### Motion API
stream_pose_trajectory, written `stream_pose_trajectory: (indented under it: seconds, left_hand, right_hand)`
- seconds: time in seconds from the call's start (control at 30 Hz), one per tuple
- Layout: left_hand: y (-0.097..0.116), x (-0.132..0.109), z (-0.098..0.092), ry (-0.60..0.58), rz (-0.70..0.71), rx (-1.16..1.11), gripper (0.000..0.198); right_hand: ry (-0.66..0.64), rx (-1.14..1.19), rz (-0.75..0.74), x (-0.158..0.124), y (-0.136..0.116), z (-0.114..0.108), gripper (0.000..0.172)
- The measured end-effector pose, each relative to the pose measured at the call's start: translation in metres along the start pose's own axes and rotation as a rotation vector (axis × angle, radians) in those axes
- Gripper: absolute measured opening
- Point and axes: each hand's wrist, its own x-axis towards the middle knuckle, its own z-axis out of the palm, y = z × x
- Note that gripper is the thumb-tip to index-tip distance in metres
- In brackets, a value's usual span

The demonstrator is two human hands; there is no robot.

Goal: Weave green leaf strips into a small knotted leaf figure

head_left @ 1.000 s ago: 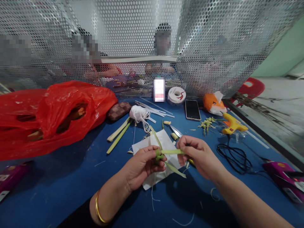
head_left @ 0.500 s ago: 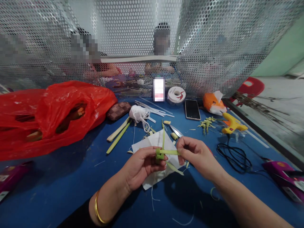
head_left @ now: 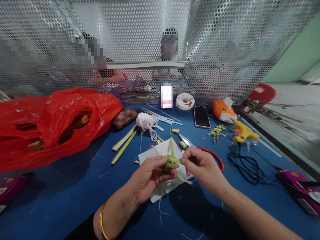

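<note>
Between the fingers and thumb of my left hand (head_left: pixel 150 175) sits a small woven piece of green leaf strips (head_left: pixel 170 162). Its loose strips stick out upward, to the right and down to the right. My right hand (head_left: pixel 201 165) pinches the right-hand strip near the weave. Below both hands lies a creased white paper sheet (head_left: pixel 160 193). Red-handled scissors (head_left: pixel 212 154) rest just beyond my right hand, partly covered by it. Green-and-pale stalks (head_left: pixel 124 146) and a ball of white string (head_left: pixel 144 121) lie to the upper left of my hands.
A red plastic bag (head_left: pixel 82 133) fills the left side beside a checkered pouch (head_left: pixel 124 118). A phone (head_left: pixel 202 117), ribbon roll (head_left: pixel 185 102), tissue pack (head_left: pixel 223 110) and yellow glue gun (head_left: pixel 243 131) with black cord stand right. Behind a perforated metal screen (head_left: pixel 135 30) people sit.
My right hand has moved left, closer to the weave, and the strip between my hands shows shorter. More of the scissors' red handles is visible. The view has shifted slightly.
</note>
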Motion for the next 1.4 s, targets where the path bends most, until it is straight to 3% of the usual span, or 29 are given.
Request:
stream_pose_trajectory:
  seconds: [0.3, 0.47, 0.57, 0.67, 0.73, 1.0, 1.1, 1.27, 1.4]
  left_hand:
    - [-0.013, 0.004, 0.001, 0.021, 0.0, 0.053, 0.027]
    - [-0.008, 0.0, 0.003, 0.073, 0.042, 0.032, 0.024]
    - [-0.004, -0.002, 0.004, 0.103, 0.063, -0.004, 0.021]
    - [-0.002, -0.003, 0.005, 0.13, 0.084, -0.052, 0.021]
    - [-0.002, -0.003, 0.005, 0.132, 0.083, -0.061, 0.023]
    - [-0.011, -0.002, 0.008, 0.07, 0.029, 0.058, 0.03]
    - [-0.009, -0.002, 0.007, 0.09, 0.038, 0.01, 0.028]
    - [-0.005, -0.002, 0.003, 0.09, 0.055, -0.086, 0.032]
    - [-0.006, -0.003, 0.003, 0.061, 0.032, -0.097, 0.029]
  right_hand:
    - [0.012, -0.13, -0.221, -0.003, 0.011, 0.014, 0.019]
    - [-0.083, -0.103, -0.288, -0.006, 0.005, 0.009, 0.011]
    - [-0.134, -0.029, -0.297, -0.006, 0.002, 0.003, 0.01]
    - [-0.096, 0.023, -0.285, -0.002, 0.002, -0.002, 0.01]
    - [-0.057, 0.016, -0.279, 0.001, 0.003, -0.004, 0.004]
    - [-0.046, -0.094, -0.341, -0.002, 0.005, 0.004, 0.014]
    - [-0.031, -0.036, -0.267, -0.002, 0.006, 0.003, 0.007]
    - [-0.119, 0.217, -0.043, 0.004, 0.003, -0.002, 0.016]
    - [-0.145, 0.29, -0.008, 0.004, 0.001, 0.002, 0.015]
